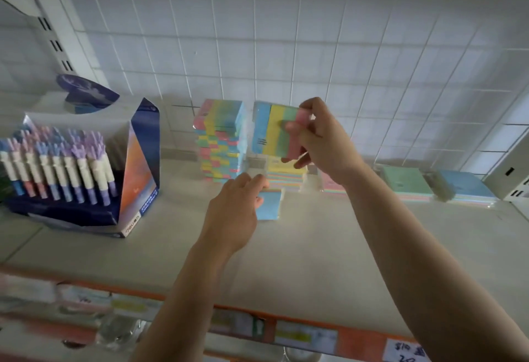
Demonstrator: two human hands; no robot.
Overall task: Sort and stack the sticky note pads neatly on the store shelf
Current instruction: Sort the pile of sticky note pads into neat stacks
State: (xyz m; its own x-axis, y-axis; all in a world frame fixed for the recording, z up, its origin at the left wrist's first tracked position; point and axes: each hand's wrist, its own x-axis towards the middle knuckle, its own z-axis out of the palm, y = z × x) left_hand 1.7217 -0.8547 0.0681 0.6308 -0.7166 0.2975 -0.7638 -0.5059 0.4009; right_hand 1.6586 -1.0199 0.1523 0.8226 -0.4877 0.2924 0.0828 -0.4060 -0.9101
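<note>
Shelf (329, 247) front, orange price strip (309, 333) along the edge, labels blurred.

Left hand (237, 207) low on the shelf, fingers curled over the left edge of a blue pad (270, 204) lying flat; looks like a pinch, though the thumb is hidden.

Right hand (323, 138) is raised beyond it and pinches a striped pad (272, 129) by its pink end, thumb on the face, fingers behind. The pad is held upright in the air, face to the camera, above a short stack (286, 178).

Step, as I read it: stacking, with the striped pad about to go onto the short stack. Next move calls for tipping it flat, squaring its edges to the pads below and lowering it without nudging the tall stack (220, 141) just to the left.

The striped pad has four bands, blue, yellow, green and pink. It is wrapped in clear film, with a dark mark on the blue band.

Further right, flat pads (406, 184) lie in a row. Far left stands a pen box (137, 167). Tiled wall (286, 46) behind.
</note>
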